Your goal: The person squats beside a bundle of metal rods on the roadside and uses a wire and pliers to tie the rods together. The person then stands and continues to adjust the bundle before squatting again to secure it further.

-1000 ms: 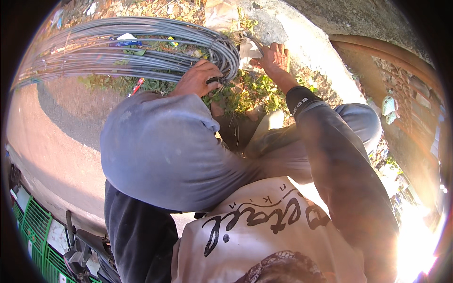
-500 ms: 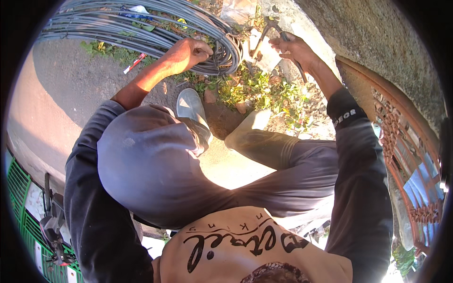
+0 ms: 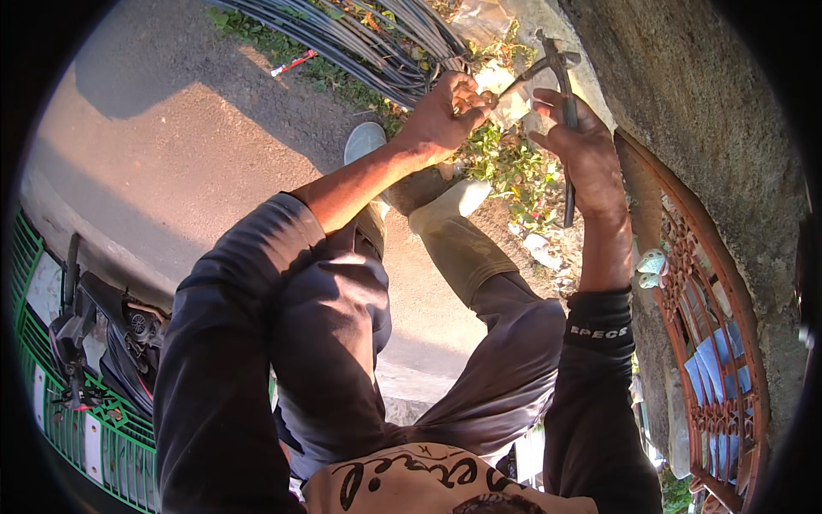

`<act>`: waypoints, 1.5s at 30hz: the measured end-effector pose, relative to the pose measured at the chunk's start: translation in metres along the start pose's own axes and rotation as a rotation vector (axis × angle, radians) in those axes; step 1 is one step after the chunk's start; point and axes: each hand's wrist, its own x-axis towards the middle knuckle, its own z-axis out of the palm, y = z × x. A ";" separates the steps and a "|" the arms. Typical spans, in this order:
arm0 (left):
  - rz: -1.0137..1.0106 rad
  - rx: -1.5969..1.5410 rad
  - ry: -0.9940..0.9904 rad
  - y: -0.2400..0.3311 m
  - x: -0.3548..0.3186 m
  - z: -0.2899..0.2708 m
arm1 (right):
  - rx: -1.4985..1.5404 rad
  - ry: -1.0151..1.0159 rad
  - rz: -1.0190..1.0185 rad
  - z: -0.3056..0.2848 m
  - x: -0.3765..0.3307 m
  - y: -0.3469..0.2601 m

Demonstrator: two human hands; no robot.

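My right hand (image 3: 586, 154) holds a dark plier-like cutting tool (image 3: 568, 107) by one handle, which runs along the palm with its fingers partly apart. The tool's jaws point up and away, and its other arm slants down-left, spread from the first. My left hand (image 3: 445, 120) is closed in a pinch just by the end of that slanting arm. Whether its fingertips hold the arm, a wire or something small I cannot make out. Beyond the left hand lies a coiled bundle of grey and black cable (image 3: 385, 51), its looped end partly behind the fingers.
Leafy weeds (image 3: 497, 163) and litter lie below my hands. A rough concrete wall (image 3: 685, 111) and a rusty brown metal grille (image 3: 711, 343) stand at the right. A red-and-white tube (image 3: 294, 62) lies near the cable. At the lower left are a motorcycle (image 3: 111, 334) and green fence (image 3: 86, 437).
My left hand has moved right, from beside the coil to near the tool's lower arm. My right hand has shifted right and nearer with the tool. The view has turned and shifted.
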 end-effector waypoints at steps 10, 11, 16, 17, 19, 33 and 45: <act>0.060 0.100 0.147 -0.020 -0.095 0.063 | 0.274 -0.103 0.277 0.043 -0.111 -0.025; 0.137 0.230 0.165 -0.018 -0.095 0.059 | 0.326 -0.114 0.313 0.046 -0.116 -0.024; -0.333 -0.460 -0.173 0.015 -0.116 0.049 | 0.305 -0.120 0.380 0.059 -0.108 -0.017; -0.291 -0.469 -0.180 -0.046 -0.120 0.063 | 0.207 -0.120 0.390 0.061 -0.100 0.000; -0.332 -0.657 -0.007 -0.031 -0.125 0.082 | 0.217 -0.104 0.455 0.063 -0.093 0.042; -0.297 0.313 0.647 -0.051 -0.036 -0.011 | -0.293 -0.135 0.518 0.037 -0.054 0.137; -0.666 -0.374 0.446 -0.111 -0.005 -0.007 | -0.294 -0.348 0.556 0.050 0.004 0.172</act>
